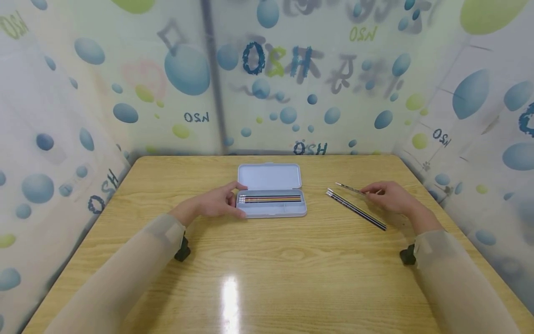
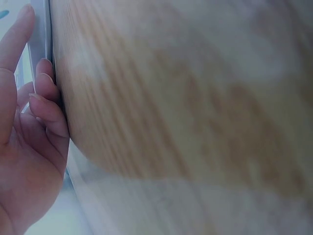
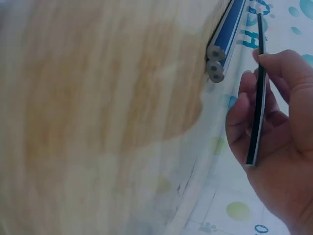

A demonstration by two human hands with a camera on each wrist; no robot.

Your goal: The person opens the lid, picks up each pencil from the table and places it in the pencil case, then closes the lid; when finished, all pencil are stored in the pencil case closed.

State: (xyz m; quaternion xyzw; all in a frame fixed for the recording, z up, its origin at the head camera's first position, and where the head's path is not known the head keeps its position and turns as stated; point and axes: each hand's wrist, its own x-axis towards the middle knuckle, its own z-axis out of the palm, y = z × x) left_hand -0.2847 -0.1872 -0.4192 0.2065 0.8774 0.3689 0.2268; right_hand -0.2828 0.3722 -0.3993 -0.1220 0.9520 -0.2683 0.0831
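An open pale grey pencil case (image 1: 271, 176) lies at the middle of the wooden table (image 1: 267, 269), with several coloured pencils (image 1: 270, 199) in its tray. My left hand (image 1: 219, 201) grips the case's left end, thumb at the back and fingers at the front; in the left wrist view the fingers (image 2: 48, 105) press against the case's edge (image 2: 40, 34). My right hand (image 1: 390, 195) pinches a striped pencil (image 1: 349, 188) off the table; the right wrist view shows that pencil (image 3: 258, 93) between thumb and fingers. Two more striped pencils (image 1: 356, 209) lie side by side just left of that hand, their ends (image 3: 215, 62) visible.
Curtains printed with blue and green bubbles (image 1: 187, 69) close in the table on three sides. A glare spot (image 1: 230, 297) shines on the near tabletop. Black wrist mounts (image 1: 182, 250) sit under both sleeves.
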